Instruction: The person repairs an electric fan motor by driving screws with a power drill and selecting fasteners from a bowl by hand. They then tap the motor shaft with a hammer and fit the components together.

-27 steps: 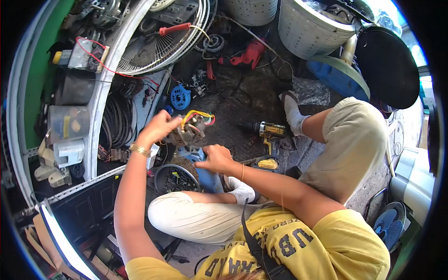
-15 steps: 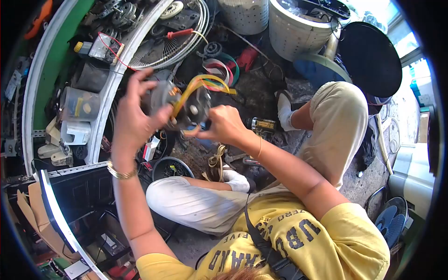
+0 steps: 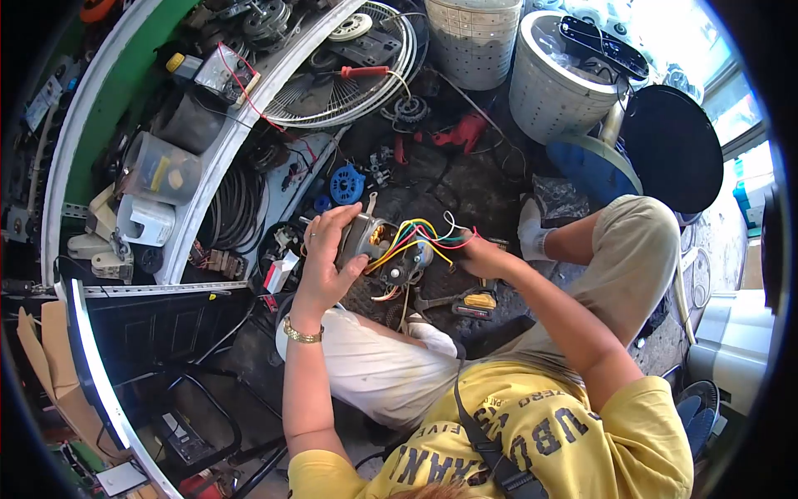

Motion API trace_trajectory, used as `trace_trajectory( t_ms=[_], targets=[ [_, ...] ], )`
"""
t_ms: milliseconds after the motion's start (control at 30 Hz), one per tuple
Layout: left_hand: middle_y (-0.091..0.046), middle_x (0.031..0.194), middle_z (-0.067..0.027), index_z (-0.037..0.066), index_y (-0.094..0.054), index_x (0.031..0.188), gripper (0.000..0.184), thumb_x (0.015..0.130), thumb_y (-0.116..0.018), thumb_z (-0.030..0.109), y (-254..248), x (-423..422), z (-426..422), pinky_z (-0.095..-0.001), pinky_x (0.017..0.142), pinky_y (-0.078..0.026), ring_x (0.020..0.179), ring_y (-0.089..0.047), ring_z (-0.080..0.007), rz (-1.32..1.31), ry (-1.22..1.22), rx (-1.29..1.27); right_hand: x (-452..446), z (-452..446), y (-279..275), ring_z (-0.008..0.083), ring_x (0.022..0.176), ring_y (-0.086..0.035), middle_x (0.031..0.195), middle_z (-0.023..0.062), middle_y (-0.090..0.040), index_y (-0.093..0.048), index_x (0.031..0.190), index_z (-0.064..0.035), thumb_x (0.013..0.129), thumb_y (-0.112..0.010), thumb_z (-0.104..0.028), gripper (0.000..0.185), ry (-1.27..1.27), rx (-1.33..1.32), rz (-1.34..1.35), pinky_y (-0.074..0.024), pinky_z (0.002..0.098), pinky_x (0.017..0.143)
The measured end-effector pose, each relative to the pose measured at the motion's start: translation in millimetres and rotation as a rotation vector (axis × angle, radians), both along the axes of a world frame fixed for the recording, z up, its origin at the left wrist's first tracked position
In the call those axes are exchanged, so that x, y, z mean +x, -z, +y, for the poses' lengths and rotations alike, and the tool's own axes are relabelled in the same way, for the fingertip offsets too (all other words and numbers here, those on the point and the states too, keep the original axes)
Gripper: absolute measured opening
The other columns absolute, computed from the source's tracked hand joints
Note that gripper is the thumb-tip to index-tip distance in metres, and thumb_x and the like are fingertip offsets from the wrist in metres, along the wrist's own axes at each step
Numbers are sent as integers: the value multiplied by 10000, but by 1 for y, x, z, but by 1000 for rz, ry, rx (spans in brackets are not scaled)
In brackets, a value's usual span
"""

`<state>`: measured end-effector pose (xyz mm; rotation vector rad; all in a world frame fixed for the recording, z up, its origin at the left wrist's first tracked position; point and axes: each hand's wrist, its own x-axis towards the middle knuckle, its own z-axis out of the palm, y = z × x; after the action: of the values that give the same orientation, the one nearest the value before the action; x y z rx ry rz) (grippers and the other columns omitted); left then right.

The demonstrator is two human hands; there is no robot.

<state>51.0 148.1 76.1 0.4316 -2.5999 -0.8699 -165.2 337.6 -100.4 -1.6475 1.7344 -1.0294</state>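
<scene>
My left hand (image 3: 332, 254) grips the side of a grey metal motor (image 3: 359, 239), with copper windings showing. A bundle of yellow, green, red and white wires (image 3: 422, 233) comes out of the motor. At the right ends of these wires is my right hand (image 3: 485, 254), its fingers pressed together at the wires; the fingertips are partly hidden. Below the motor, on the floor, lies a yellow and black cordless drill (image 3: 474, 304). A blue round plastic part (image 3: 347, 184) lies beyond my left hand.
A wire fan guard (image 3: 378, 100) and a red power tool (image 3: 462, 133) lie at the top. Two perforated white baskets (image 3: 544, 108) stand at the top right, near a black disc (image 3: 675, 150). Shelves with parts and a clear container (image 3: 170, 170) are on the left.
The motor was turned and raised, then lowered, and its wires now spread to the right. My right hand has left the motor's body and moved right to the wires. The camera view has shifted.
</scene>
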Motion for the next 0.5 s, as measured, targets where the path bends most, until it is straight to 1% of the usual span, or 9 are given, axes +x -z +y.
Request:
trace_trajectory(
  t_ms=[33, 67, 133, 200, 233, 267, 333, 367, 500],
  targets=[
    [-533, 1248, -114, 40, -519, 1280, 641, 817, -573, 480, 2, 2, -2, -407, 1071, -244, 1164, -475, -268, 32, -20, 44, -11, 15, 28, 331, 795, -662, 888, 203, -644, -555, 1056, 48, 745, -561, 67, 312, 36, 284, 17, -524, 389, 690],
    [-538, 1233, -111, 41, -527, 1261, 619, 817, -558, 471, 5, 3, -4, -408, 1073, -245, 1163, -479, -263, 63, -41, 92, -17, 18, 29, 331, 795, -662, 888, 203, -644, -555, 1056, 48, 745, -561, 67, 312, 38, 286, 18, -524, 389, 690],
    [-549, 1208, -108, 45, -546, 1215, 581, 815, -533, 465, 10, 3, -6, -410, 1083, -234, 1154, -489, -260, 98, -54, 153, -27, 22, 19, 237, 757, -667, 897, 152, -662, -570, 1059, 19, 786, -537, 82, 282, 250, 515, -624, -535, 333, 663],
    [-556, 1193, -103, 48, -557, 1195, 569, 811, -537, 467, 14, 9, -8, -429, 1107, -204, 1150, -496, -254, 134, -90, 223, -35, 15, 9, 187, 759, -662, 918, 117, -670, -581, 1030, -14, 841, -545, 66, 208, 361, 375, -1227, -545, 298, 666],
    [-573, 1183, -95, 57, -578, 1156, 540, 805, -540, 465, 14, 11, -7, -463, 1138, -152, 1173, -500, -249, 156, -108, 238, -39, 13, 1, 212, 783, -671, 958, 115, -676, -584, 1023, -32, 874, -581, 20, 158, 401, 326, -1331, -556, 315, 678],
    [-573, 1183, -95, 57, -578, 1156, 540, 805, -540, 465, 16, 15, -9, -463, 1138, -152, 1173, -500, -249, 149, -107, 239, -44, 14, 4, 219, 818, -675, 945, 98, -673, -580, 1033, -41, 885, -601, -3, 154, 428, 283, -1422, -561, 321, 700],
    [-595, 1164, -89, 64, -600, 1111, 510, 802, -547, 466, 18, 22, -12, -488, 1156, -106, 1199, -505, -255, 168, -44, 260, -49, 15, -1, 219, 878, -659, 991, 100, -657, -577, 1101, -50, 900, -604, -17, 205, 444, 269, -1538, -561, 308, 757],
    [-621, 1128, -86, 85, -629, 1039, 472, 802, -553, 487, 20, 26, -10, -492, 1160, -107, 1189, -526, -273, 191, -69, 271, -52, 18, 3, 219, 878, -659, 991, 100, -657, -577, 1101, -50, 900, -604, -17, 205, 449, 273, -1545, -561, 308, 757],
    [-651, 1050, -89, 121, -657, 938, 441, 789, -563, 525, 25, 33, 5, -522, 1144, -140, 1131, -557, -307, 233, -71, 245, -58, 8, -5, 181, 860, -648, 1002, 96, -657, -586, 1135, -61, 906, -632, -87, 235, 501, 65, -1633, -544, 264, 716]
  ],
)
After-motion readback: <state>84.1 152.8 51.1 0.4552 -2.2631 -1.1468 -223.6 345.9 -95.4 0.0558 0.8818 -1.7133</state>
